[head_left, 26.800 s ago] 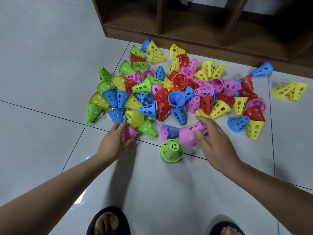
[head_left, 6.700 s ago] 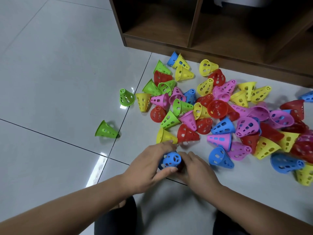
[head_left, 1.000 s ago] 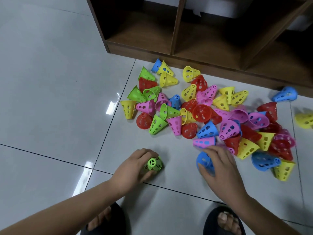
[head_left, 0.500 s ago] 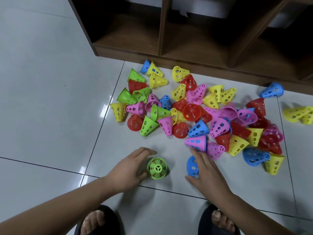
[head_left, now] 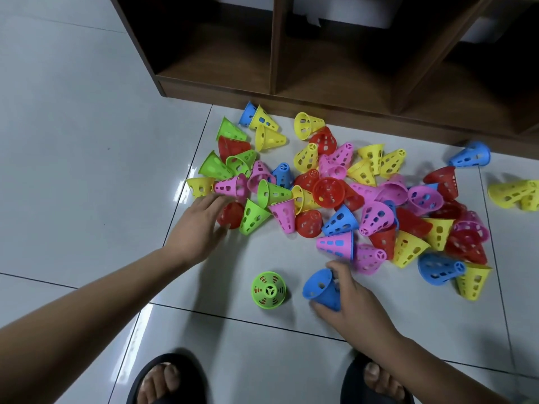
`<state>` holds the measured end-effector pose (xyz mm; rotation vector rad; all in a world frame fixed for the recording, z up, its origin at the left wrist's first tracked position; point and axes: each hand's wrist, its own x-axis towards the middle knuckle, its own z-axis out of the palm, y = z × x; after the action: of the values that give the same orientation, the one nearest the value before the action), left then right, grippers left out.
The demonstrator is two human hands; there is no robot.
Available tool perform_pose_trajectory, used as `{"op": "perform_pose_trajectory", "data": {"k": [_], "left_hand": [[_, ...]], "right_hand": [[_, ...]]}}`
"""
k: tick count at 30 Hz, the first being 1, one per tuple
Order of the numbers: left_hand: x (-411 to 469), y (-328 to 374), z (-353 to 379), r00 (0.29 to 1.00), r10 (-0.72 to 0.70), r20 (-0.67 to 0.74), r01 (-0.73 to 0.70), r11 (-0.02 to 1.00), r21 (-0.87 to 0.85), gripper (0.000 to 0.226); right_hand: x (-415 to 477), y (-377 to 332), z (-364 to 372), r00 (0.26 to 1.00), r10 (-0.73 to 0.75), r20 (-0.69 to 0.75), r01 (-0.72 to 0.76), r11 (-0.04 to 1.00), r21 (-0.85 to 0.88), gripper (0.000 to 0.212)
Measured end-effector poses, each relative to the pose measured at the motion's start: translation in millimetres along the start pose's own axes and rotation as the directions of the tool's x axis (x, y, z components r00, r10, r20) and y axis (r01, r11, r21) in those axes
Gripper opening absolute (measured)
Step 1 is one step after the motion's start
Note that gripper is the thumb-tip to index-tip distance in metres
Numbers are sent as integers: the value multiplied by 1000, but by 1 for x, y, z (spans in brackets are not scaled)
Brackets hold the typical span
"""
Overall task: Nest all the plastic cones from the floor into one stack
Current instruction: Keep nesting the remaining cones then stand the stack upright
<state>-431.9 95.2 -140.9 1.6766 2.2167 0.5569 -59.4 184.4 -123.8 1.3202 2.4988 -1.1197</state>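
Gripping a blue cone (head_left: 319, 287) tipped sideways, the R hand (head_left: 354, 304) has fingers and thumb curled round its narrow end, wide mouth facing L toward the stack (head_left: 268, 290). Stack stands upright on the floor (head_left: 73, 141) just L of that cone, not touching it. A green cone is on top w/ narrow end up; red shows thru its holes. L hand (head_left: 198, 225) is stretched fwd, fingers straight, clamped on nothing, tips at a red cone (head_left: 233, 215) on the near-L edge of the pile (head_left: 328, 191); can't tell if they touch. Pile of loose cones (yellow, pink, red, blue, green) sprawls btwn the hands and a brown wooden shelf unit (head_left: 275, 45). A few yellow and one blue lie apart at far R.
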Motion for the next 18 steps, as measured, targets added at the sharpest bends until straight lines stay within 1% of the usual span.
{"op": "perform_pose_trajectory", "data": {"k": [2, 4, 8, 10, 13, 16, 18], "left_hand": [[-6, -3, 6, 999, -23, 31, 23, 1000, -1, 49], [-14, -4, 10, 997, -56, 48, 59, 997, -52, 43], [-32, -7, 19, 990, -134, 51, 140, 981, -135, 47], [-41, -7, 21, 984, -160, 80, 172, 972, -161, 49], [-54, -3, 17, 985, -144, 96, 160, 971, -179, 54], [-64, 11, 4, 992, -128, 24, 130, 969, -209, 53], [-69, 30, -7, 988, -146, -41, 130, 955, -266, 49]], "right_hand": [[-2, -17, -6, 998, -47, 41, 46, 999, 15, 67], [-2, -31, -10, 992, -106, 70, 106, 994, -6, 67], [0, -51, -13, 965, -248, 87, 257, 960, -110, 68], [2, -58, -13, 955, -280, 94, 293, 940, -173, 68], [5, -66, -10, 940, -337, 58, 340, 906, -253, 66], [9, -71, -4, 921, -390, 3, 376, 884, -279, 62], [10, -74, -1, 922, -388, -4, 375, 895, -240, 60]]}}
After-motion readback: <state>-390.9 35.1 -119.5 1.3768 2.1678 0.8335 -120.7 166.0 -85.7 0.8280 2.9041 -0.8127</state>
